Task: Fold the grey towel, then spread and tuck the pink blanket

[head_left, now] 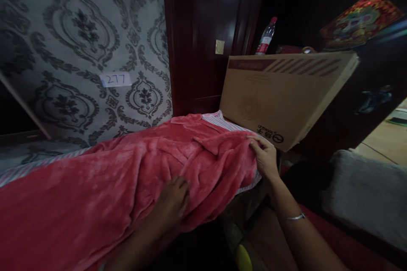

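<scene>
A red plush blanket (95,186) lies rumpled across a long surface, over a striped cloth (227,124) that shows along its back edge and right end. Toward the right end, my right hand (265,156) pinches the blanket's edge between thumb and fingers. My left hand (174,197) rests on the front part of the blanket, its fingers curled into the folds. The fingertips of the left hand are partly hidden by the cloth and the hand itself.
A cardboard box (273,93) stands behind the right end, with a plastic bottle (266,37) just beyond its top edge. Patterned wallpaper (85,25) and a dark wooden door (206,17) are at the back. A grey fluffy cushion (369,199) lies at right.
</scene>
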`<action>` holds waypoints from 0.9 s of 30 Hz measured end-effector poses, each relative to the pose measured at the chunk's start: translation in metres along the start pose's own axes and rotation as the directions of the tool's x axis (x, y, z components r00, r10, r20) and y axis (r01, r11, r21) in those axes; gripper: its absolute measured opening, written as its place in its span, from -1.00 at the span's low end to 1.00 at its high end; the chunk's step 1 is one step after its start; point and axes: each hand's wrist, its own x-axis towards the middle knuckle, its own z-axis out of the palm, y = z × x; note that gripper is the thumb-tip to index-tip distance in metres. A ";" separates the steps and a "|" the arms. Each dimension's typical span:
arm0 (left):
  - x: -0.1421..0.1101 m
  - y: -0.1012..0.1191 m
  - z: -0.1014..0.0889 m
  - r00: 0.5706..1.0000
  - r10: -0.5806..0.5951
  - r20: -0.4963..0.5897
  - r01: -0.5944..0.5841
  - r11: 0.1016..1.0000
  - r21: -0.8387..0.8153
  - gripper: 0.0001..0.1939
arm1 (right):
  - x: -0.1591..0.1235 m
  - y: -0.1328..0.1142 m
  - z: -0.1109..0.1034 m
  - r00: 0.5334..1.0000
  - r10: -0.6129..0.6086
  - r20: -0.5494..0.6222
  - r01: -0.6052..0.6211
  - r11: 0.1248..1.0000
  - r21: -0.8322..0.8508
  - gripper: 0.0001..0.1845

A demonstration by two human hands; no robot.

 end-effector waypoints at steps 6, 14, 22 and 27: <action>0.052 0.018 0.005 0.968 -0.144 -0.203 0.035 0.886 -0.462 -0.69 | -0.010 -0.025 0.021 1.000 -0.008 0.015 0.006 0.990 0.142 -0.75; 0.105 0.030 0.039 0.967 -0.184 -0.174 0.080 0.875 -0.478 -0.92 | -0.024 -0.042 0.026 1.000 0.004 0.011 -0.006 0.985 0.172 -0.73; 0.036 0.014 -0.055 0.915 -0.379 -0.137 0.151 0.637 -0.756 -0.88 | -0.036 -0.039 0.072 0.996 0.046 0.074 -0.067 0.951 0.301 -0.74; -0.033 -0.021 -0.062 0.787 -0.617 -0.004 0.353 0.455 -0.817 -0.76 | -0.077 -0.035 0.141 0.936 -0.048 0.349 -0.067 0.948 0.311 -0.77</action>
